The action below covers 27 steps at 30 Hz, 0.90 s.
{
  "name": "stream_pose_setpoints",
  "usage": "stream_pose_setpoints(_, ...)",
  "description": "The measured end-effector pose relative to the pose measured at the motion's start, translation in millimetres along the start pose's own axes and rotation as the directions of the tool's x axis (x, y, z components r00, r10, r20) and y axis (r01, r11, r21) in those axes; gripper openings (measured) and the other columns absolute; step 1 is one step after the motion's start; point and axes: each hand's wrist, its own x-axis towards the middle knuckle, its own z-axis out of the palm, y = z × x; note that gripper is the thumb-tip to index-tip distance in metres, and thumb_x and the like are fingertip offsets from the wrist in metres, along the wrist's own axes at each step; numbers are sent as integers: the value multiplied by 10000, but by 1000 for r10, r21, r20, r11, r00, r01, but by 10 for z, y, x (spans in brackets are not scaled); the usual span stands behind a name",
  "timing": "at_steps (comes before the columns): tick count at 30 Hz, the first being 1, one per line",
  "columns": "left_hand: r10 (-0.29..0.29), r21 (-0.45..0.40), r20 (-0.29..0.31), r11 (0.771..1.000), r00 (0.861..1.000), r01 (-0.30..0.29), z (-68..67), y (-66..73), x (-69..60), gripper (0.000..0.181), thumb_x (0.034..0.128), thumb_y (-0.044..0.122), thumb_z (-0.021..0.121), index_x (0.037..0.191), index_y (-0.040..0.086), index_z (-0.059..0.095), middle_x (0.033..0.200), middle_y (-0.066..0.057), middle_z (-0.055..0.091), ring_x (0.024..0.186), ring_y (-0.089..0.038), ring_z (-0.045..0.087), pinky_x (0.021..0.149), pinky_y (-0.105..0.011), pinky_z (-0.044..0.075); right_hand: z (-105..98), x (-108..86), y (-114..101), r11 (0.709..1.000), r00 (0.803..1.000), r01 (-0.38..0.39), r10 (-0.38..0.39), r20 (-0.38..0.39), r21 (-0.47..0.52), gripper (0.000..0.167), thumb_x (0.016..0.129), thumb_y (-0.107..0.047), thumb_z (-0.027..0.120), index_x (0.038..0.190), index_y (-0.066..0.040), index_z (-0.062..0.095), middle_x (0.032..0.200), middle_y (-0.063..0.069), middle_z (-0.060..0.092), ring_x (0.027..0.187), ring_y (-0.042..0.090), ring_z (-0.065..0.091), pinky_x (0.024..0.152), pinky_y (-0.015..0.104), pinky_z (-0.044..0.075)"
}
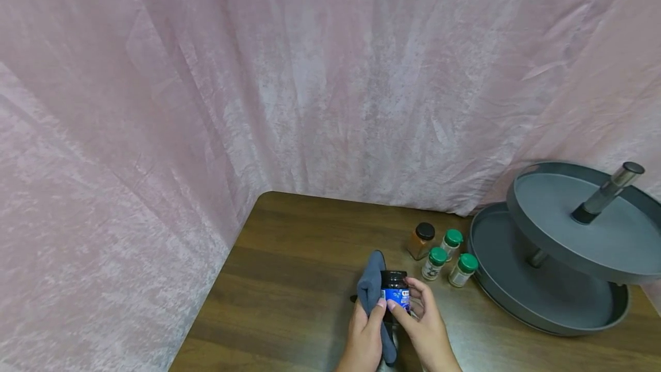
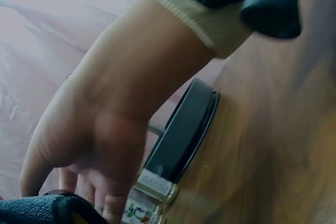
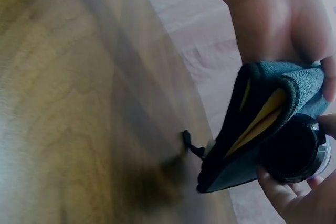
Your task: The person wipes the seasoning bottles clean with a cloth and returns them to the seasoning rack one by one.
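A folded blue-grey cloth (image 1: 369, 283) with a yellow inner side is gripped in my left hand (image 1: 365, 337), pressed against the left side of a small dark jar (image 1: 395, 280). My right hand (image 1: 424, 326) holds that jar, thumb across its blue label and fingers around its right side. The jar's black end faces the right wrist view, where the folded cloth (image 3: 262, 124) touches it. In the left wrist view only a corner of the cloth (image 2: 37, 209) shows below my left hand (image 2: 100, 145), and the jar is hidden.
Behind the hands stand a black-lidded jar of brown contents (image 1: 422, 241) and several green-capped spice jars (image 1: 434, 263). A grey two-tier round tray (image 1: 547, 326) with a metal post occupies the right of the wooden table (image 1: 289, 257). Pink curtains (image 1: 320, 102) hang behind the table.
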Motion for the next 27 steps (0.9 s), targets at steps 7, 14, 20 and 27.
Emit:
stream_pose_setpoints(7, 13, -7, -11, 1000, 1000, -13, -51, 38, 116, 457, 1065, 306, 489, 1452, 64, 463, 1386, -131, 588, 1289, -237, 523, 1050, -173, 392, 35, -80, 82, 999, 998, 4, -2, 56, -35, 680, 916, -226, 756, 1477, -131, 382, 1405, 245, 483, 1169, 350, 645, 843, 279, 578)
stream_pose_setpoints(14, 4, 42, -66, 999, 998, -1, -86, 44, 121, 457, 1051, 334, 512, 1434, 86, 491, 1395, -108, 600, 1310, -241, 516, 1078, -221, 394, 37, -106, 84, 999, 995, 6, -2, 101, -38, 594, 983, -263, 663, 1505, -199, 386, 1468, 274, 508, 1309, 393, 563, 979, 417, 555)
stream_pose_setpoints(20, 3, 79, -30, 997, 1000, 0, -61, 0, 72, 494, 1050, 336, 513, 1489, 119, 450, 1455, -86, 563, 1360, -222, 470, 1113, -204, 337, -13, -66, 67, 999, 998, 23, -20, 57, -46, 626, 936, -242, 728, 1472, -198, 409, 1358, 208, 600, 1199, 268, 609, 906, 274, 553)
stream_pose_setpoints(27, 16, 97, 19, 995, 1000, -18, -16, -18, 3, 496, 1048, 324, 518, 1497, 128, 439, 1479, -91, 529, 1367, -209, 454, 1115, -171, 317, -59, -19, 14, 1000, 1000, 11, -11, -9, 11, 649, 929, -196, 741, 1476, -177, 393, 1358, 179, 565, 1092, 150, 612, 855, 205, 540)
